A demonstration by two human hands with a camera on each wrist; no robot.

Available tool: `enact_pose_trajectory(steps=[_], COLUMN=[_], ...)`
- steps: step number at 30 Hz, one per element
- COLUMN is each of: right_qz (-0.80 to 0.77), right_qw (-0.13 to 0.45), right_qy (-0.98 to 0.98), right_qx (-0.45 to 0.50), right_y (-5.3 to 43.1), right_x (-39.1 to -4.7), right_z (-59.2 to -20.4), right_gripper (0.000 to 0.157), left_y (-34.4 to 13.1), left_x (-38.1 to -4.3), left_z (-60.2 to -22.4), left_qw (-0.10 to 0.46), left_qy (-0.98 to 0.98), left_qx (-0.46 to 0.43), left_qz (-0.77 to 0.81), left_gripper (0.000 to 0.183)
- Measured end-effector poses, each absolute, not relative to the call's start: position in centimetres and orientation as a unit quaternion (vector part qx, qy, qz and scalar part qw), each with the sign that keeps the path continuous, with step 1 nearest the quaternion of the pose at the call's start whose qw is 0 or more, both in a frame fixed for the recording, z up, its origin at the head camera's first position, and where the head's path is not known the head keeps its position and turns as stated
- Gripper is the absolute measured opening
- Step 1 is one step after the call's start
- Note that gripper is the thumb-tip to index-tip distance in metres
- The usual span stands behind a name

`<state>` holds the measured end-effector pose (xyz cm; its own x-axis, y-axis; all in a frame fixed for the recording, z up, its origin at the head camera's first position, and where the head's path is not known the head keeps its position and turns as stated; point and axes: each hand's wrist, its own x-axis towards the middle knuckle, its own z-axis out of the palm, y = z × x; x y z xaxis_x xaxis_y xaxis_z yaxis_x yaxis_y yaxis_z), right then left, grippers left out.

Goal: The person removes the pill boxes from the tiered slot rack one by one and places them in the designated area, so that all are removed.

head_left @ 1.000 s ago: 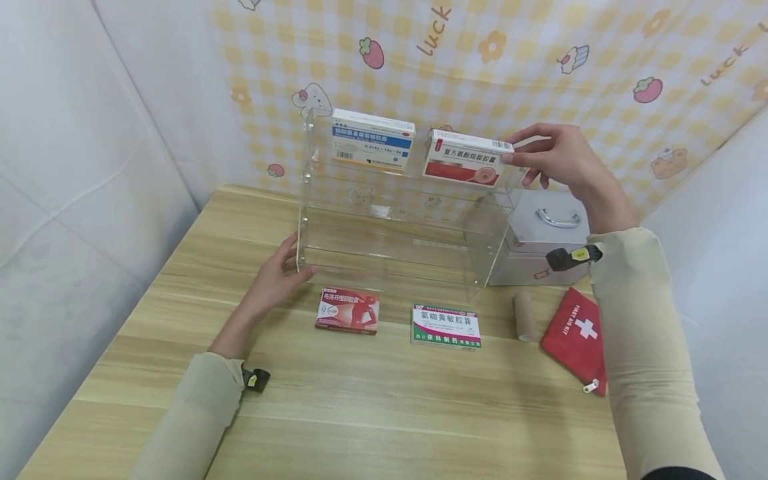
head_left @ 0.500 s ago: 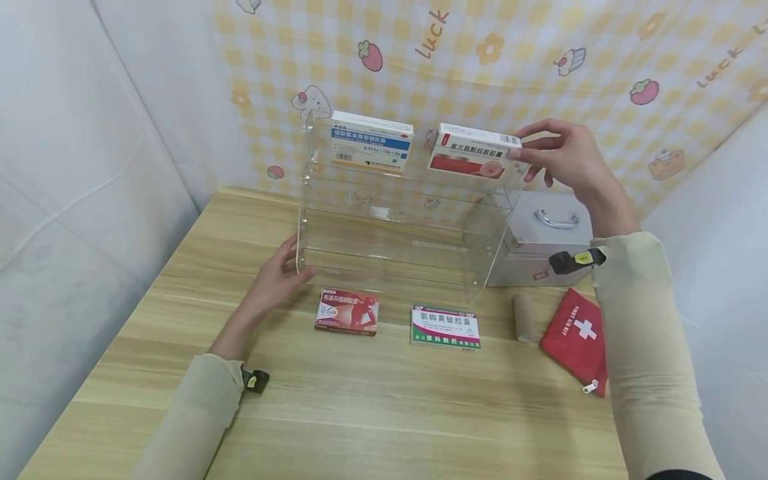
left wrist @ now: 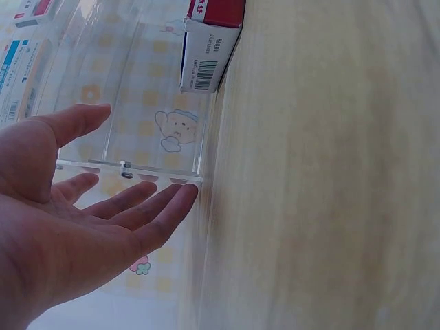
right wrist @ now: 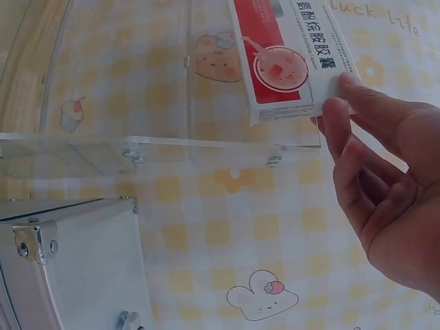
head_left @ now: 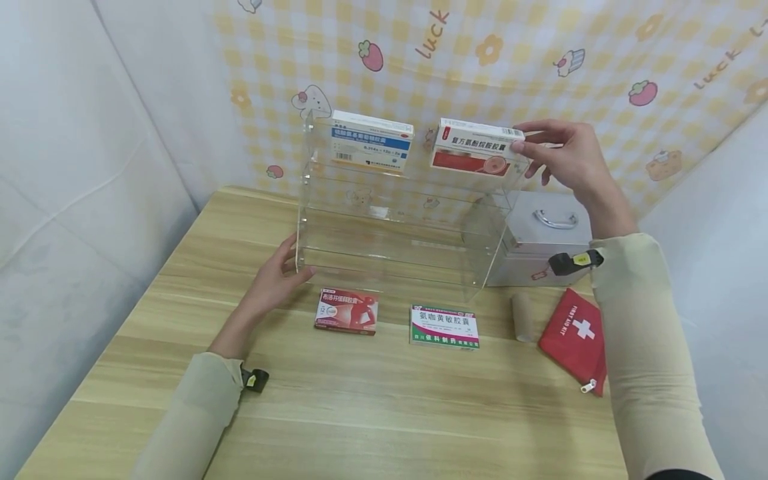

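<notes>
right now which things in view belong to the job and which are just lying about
In the job:
red-and-white box, pinched by right hand
clear rack, left hand at its side, and blue-and-white box on it
probably: red box, green-and-white box

Likely lying about:
silver case
brown tube
red pouch

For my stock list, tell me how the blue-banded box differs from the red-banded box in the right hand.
The blue-banded box carries its band across the upper front; the red-banded box, across the lower. The right hand pinches the red-banded box, while no hand touches the blue-banded box. Both have white tops and printed fronts.
</notes>
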<state>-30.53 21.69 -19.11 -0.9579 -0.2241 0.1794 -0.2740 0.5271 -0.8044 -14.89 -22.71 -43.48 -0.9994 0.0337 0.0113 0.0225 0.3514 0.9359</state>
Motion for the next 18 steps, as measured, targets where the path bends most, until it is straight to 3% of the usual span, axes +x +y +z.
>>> enact_pose_trajectory(steps=[18], right_qz=[0.551], right_qw=[0.070], right_qy=[-0.813], right_qx=[0.174], right_y=[21.58], right_x=[-30.16], right_z=[-18.60], right_gripper=[0.038], left_y=[-22.73], left_x=[-14.86], left_z=[-43.43], left_qw=[0.007], left_qy=[0.820], left_qx=[0.018], left_qz=[0.571], left_gripper=[0.079])
